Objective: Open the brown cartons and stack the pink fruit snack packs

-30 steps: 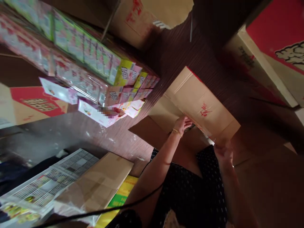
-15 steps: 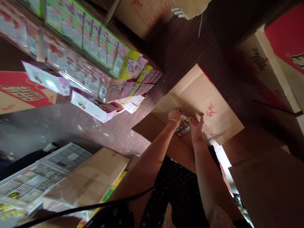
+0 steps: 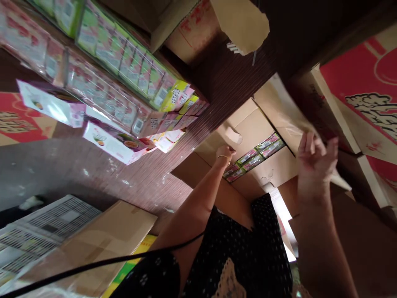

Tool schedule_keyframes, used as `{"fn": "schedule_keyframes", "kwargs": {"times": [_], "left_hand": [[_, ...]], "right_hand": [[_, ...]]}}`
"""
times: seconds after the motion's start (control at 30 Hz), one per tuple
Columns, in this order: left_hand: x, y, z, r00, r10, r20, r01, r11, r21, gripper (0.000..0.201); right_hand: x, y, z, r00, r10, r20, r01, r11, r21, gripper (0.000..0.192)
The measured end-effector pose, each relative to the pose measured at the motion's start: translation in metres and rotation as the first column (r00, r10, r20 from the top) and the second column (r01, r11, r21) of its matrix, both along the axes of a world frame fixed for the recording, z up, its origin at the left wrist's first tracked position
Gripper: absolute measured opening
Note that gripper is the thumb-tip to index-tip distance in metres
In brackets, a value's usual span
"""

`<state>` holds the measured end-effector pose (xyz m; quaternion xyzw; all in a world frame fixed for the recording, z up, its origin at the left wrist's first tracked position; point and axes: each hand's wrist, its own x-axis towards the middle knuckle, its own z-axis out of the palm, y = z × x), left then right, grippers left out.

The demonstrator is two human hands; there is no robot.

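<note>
Dark wood-grain flooring (image 3: 149,182) runs under a crowded storage area, seen at a steep tilt, with stacked cartons on every side. One brown cardboard box (image 3: 248,128) sits on the floor ahead of the person, near the middle of the view. Left hand (image 3: 226,152) is closed on the edge of the near flap (image 3: 231,134), bracelet at the wrist. Right hand (image 3: 314,155) is raised, fingers partly curled, gripping the far flap (image 3: 285,109) and holding it lifted off the opening. Between the flaps, rows of small printed packs (image 3: 254,157) are exposed inside. Judged from this, opening is well advanced: the top is parted and the contents visible, but none has been lifted out. To the left, wrapped bundles of pink and green packets (image 3: 124,82) lie stacked, and a flattened carton (image 3: 120,236) rests near the person's dotted dark garment (image 3: 248,256).
</note>
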<state>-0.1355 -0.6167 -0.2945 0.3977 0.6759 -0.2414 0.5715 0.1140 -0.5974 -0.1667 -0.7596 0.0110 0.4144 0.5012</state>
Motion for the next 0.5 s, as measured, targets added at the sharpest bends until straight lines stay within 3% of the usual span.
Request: {"fn": "schedule_keyframes", "kwargs": {"times": [0.07,0.13,0.2,0.3,0.37,0.43,0.5], "left_hand": [[0.008,-0.007,0.011,0.995,-0.097,0.012,0.094,0.986,0.140,0.041],[0.015,-0.018,0.016,0.971,-0.239,-0.004,0.228,0.919,0.321,0.063],[0.021,-0.028,0.016,0.933,-0.357,-0.044,0.344,0.848,0.403,0.081],[0.029,-0.039,0.016,0.887,-0.455,-0.077,0.448,0.809,0.380,0.092],[0.032,-0.039,0.025,0.867,-0.491,-0.082,0.485,0.795,0.363,0.096],[0.029,-0.031,0.044,0.864,-0.491,-0.116,0.496,0.788,0.364,0.092],[0.018,-0.014,0.067,0.880,-0.439,-0.182,0.474,0.794,0.380,0.082]], "right_hand": [[0.010,0.013,0.001,0.971,0.192,0.141,-0.198,0.980,0.030,0.034],[0.005,0.006,-0.006,0.922,0.340,0.186,-0.343,0.939,-0.016,0.044],[-0.003,-0.015,-0.015,0.869,0.441,0.223,-0.440,0.896,-0.057,0.027],[-0.010,-0.058,-0.033,0.747,0.595,0.296,-0.573,0.802,-0.165,0.002],[-0.014,-0.085,-0.050,0.628,0.742,0.235,-0.673,0.669,-0.315,0.010],[-0.025,-0.110,-0.071,0.459,0.885,0.081,-0.790,0.448,-0.418,0.016],[-0.044,-0.131,-0.090,0.293,0.956,-0.028,-0.878,0.257,-0.403,0.013]]}}
